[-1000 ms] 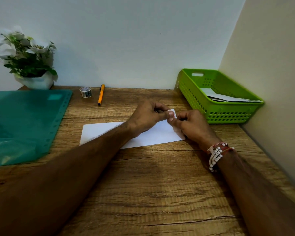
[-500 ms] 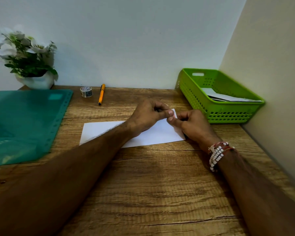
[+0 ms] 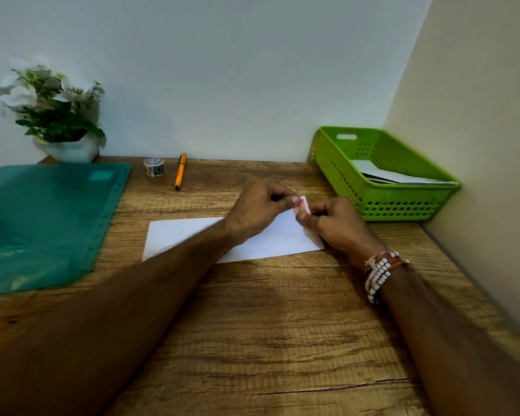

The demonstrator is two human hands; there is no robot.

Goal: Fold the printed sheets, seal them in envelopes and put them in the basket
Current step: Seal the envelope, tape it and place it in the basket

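The white envelope [image 3: 270, 241] lies flat on the desk [image 3: 282, 325] a little beyond the middle, its long axis running left to right and slightly skewed, so the right end sits farther from the person than the left. Both hands meet at that far right corner. The left hand [image 3: 258, 205] comes in across the envelope from the left, its forearm covering part of the near edge, while the right hand [image 3: 336, 223] rests at the short right end. Each grip is closed down small, thumb against forefinger with the other fingers curled in, and between them they pinch a small tape piece [image 3: 302, 208], pinkish with a touch of green, held just at the corner. Whether it is already stuck down I cannot tell. The envelope looks plain, crisp and unmarked on the upper face; its flap is hidden under the hands. By my reading the sealing step is in hand, and the move after it turns on the basket [image 3: 397, 205], which stands just beyond and to the right of the envelope's right end, nearer the right hand, with other white envelopes [image 3: 397, 177] already lying inside. A tape roll [image 3: 154, 167] and an orange pen [image 3: 180, 171] sit near the back wall, well apart from the hands, and a green folder [image 3: 42, 223] lies at the left below a potted plant [image 3: 57, 115]
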